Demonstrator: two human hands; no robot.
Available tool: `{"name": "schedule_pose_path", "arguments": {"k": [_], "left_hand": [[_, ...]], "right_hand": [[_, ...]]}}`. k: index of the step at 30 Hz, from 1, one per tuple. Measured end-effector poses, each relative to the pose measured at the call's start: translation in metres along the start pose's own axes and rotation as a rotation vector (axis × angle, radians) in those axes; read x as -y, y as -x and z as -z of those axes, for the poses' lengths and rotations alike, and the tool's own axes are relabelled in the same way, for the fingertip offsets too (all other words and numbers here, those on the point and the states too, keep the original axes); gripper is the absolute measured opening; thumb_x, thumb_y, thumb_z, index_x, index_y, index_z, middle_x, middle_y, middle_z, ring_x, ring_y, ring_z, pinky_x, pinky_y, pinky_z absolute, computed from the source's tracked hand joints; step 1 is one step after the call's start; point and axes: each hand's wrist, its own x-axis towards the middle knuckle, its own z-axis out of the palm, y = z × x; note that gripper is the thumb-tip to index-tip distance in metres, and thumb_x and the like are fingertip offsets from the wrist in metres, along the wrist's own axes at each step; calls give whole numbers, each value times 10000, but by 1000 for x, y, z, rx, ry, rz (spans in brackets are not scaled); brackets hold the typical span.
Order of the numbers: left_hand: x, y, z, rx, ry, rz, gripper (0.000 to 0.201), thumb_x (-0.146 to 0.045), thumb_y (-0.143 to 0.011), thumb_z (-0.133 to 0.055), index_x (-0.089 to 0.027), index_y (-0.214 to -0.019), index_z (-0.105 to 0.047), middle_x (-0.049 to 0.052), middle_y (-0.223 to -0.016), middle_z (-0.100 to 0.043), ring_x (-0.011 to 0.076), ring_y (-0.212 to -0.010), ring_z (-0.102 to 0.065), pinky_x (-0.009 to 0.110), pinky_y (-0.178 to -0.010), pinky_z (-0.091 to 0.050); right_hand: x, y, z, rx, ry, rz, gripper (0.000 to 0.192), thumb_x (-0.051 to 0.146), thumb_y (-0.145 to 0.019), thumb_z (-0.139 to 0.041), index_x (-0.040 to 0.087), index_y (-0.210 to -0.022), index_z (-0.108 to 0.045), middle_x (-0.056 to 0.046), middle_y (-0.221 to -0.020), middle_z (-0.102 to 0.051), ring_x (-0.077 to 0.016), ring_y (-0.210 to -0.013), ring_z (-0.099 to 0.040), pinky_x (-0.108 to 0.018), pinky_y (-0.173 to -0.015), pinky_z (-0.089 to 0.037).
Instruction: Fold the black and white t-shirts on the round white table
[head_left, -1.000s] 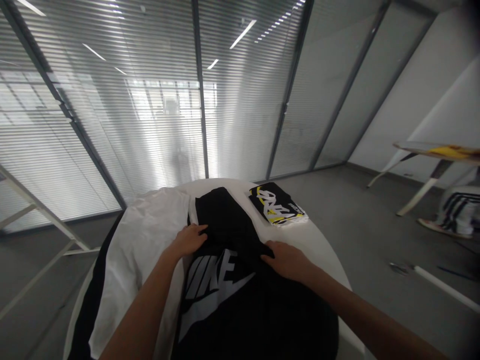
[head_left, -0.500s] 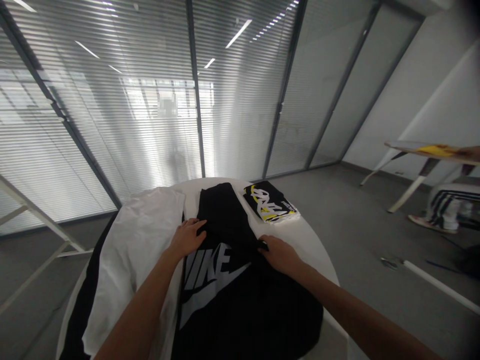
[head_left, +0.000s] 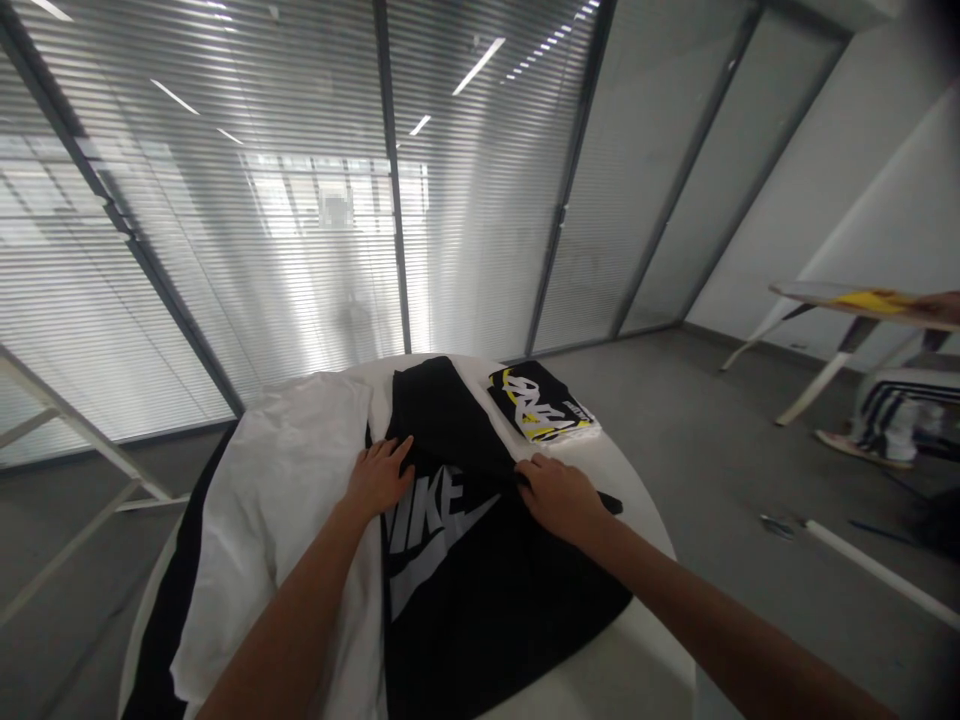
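Observation:
A black T-shirt with a large white logo lies on a round white table. My left hand rests flat on its left edge, fingers spread, beside the logo. My right hand presses on the shirt's right side, where the cloth is bunched under the fingers. A folded-over black part of the shirt stretches away from me between the two hands.
A white garment lies to the left over a black one. A folded black shirt with yellow and white print sits at the table's far right. Another table and a person's striped legs are at right.
Both hands have slid the black shirt further away across the table; more white tabletop shows at the near right. The hands keep their places on the shirt's two sides.

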Motion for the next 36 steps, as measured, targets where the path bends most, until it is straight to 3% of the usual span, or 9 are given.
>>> {"name": "schedule_pose_path", "arguments": {"k": [3,6,10,13,17,21,30,36], "left_hand": [[-1,1,6,-35,-30,13,597,-402,-933,-430,-219,-1499,-369,128,-1427,-514,305,-1342,-410,456,-1081,-311],[-8,4,18,-79,-48,40,534,-308,-922,-435,-197,-1444,-451,138,-1383,-545,301,-1292,-461,462,-1072,-314],[-24,19,33,29,13,26,434,-309,-937,-396,-199,-1317,-573,134,-1204,-636,286,-1103,-589,446,-956,-422],[-36,43,37,96,29,-68,435,-343,-932,-424,-196,-1309,-586,154,-1231,-616,297,-1131,-581,457,-982,-418],[-50,89,38,85,-4,-141,430,-333,-932,-434,-223,-1318,-587,136,-1404,-518,310,-1334,-430,506,-1133,-270],[-62,135,42,146,42,-194,461,-397,-954,-409,-263,-1376,-536,100,-1440,-499,284,-1359,-410,526,-1161,-231],[-78,209,54,225,98,-251,606,-573,-936,-379,-369,-1504,-330,66,-1535,-393,305,-1419,-332,606,-1172,-160],[-90,226,52,233,99,-232,637,-538,-915,-455,-360,-1510,-315,82,-1561,-337,332,-1447,-262,650,-1156,-123]], "right_hand": [[-13,13,6,62,28,18,274,352,-907,-500,214,-1117,-609,-117,-1092,-623,-311,-1045,-584,-439,-860,-419],[-26,22,0,129,10,-62,492,486,-873,-541,190,-1266,-549,-171,-1194,-588,-371,-1123,-543,-503,-893,-399],[-34,35,-9,172,-90,-164,672,556,-853,-542,171,-1393,-436,-199,-1269,-561,-382,-1163,-536,-514,-914,-395],[-40,47,-3,232,-237,-123,571,476,-813,-609,180,-1294,-526,-162,-1228,-609,-323,-1108,-590,-423,-894,-428],[-53,61,20,256,-429,88,349,266,-767,-600,223,-1111,-640,-68,-1109,-682,-250,-1034,-627,-334,-877,-445],[-62,74,46,250,-488,208,378,195,-767,-555,224,-1131,-655,-60,-1142,-675,-232,-1076,-610,-318,-934,-433],[-63,92,74,41,-484,183,355,214,-840,-502,223,-1156,-664,-62,-1192,-655,-233,-1134,-577,-338,-1024,-398],[-91,82,84,-87,-435,57,353,182,-809,-521,215,-1119,-687,-54,-1154,-686,-236,-1074,-620,-338,-979,-442]]}}
